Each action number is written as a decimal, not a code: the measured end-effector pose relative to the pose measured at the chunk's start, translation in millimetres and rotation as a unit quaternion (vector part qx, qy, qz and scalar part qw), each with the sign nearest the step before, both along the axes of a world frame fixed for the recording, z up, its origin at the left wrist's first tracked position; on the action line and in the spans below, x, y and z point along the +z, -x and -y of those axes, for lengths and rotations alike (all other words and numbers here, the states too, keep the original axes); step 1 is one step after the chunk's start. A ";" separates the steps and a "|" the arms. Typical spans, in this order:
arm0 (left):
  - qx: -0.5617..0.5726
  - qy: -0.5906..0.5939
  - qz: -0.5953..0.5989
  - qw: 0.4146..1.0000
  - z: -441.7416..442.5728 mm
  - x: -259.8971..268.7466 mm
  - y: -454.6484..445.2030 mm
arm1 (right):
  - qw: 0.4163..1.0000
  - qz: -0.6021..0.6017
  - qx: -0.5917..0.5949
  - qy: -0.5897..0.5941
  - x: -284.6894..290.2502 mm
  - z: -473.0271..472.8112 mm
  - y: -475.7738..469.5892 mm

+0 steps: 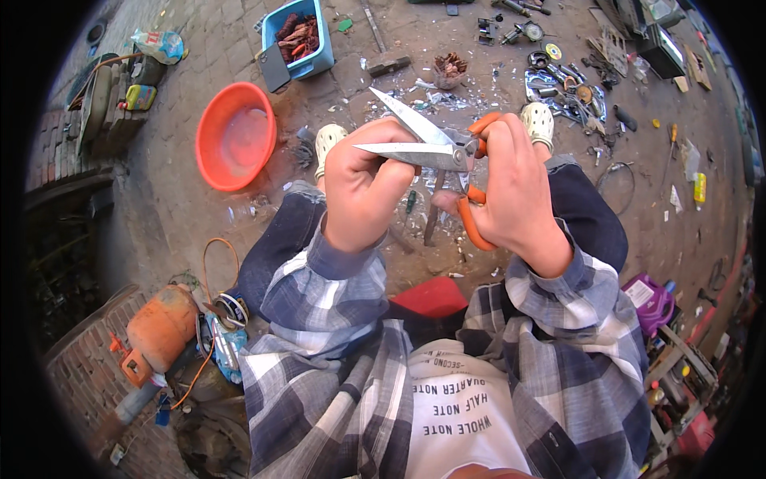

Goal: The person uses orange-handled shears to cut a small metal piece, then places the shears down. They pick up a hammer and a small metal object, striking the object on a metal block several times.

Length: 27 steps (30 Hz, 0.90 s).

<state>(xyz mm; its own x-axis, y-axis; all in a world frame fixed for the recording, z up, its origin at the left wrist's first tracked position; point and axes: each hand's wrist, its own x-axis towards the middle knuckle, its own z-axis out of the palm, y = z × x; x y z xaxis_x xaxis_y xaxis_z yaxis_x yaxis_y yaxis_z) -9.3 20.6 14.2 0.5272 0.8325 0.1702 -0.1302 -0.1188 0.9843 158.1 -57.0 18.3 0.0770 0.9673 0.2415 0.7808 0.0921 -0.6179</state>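
Large scissors [443, 149] with orange-coated handles are in my right hand [514, 185], whose fingers wrap both handle loops. Their two steel blades are spread apart and point left. Behind the blades is my left hand [362, 185], its fingers curled and its thumb just under the lower blade. The blades partly cover this hand, so I cannot see whether it grips anything. Below the hands, a dark metal bar [432, 221] and a small green-handled tool [411, 202] lie on the littered ground between my feet.
An orange-red plastic basin [236, 136] stands on the left, near a blue bin [326, 51] of reddish-brown scrap. Ahead are a hammer [389, 66] and a small basket [450, 70] of copper-coloured pieces. Metal parts [565, 90] lie at right; an orange gas cylinder [161, 326] is at lower left.
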 end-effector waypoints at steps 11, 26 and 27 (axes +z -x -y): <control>0.057 -0.122 -0.022 0.991 7.4 -7.3 -3.1 | 0.999 -0.041 0.004 0.029 -1.9 1.9 4.5; 0.204 -0.305 -0.125 0.922 18.5 -12.0 -7.4 | 0.995 -0.080 0.019 0.053 -3.5 6.2 13.3; 0.200 -0.301 -0.118 0.925 18.9 -11.6 -7.6 | 0.995 -0.081 0.025 0.052 -4.2 6.6 13.1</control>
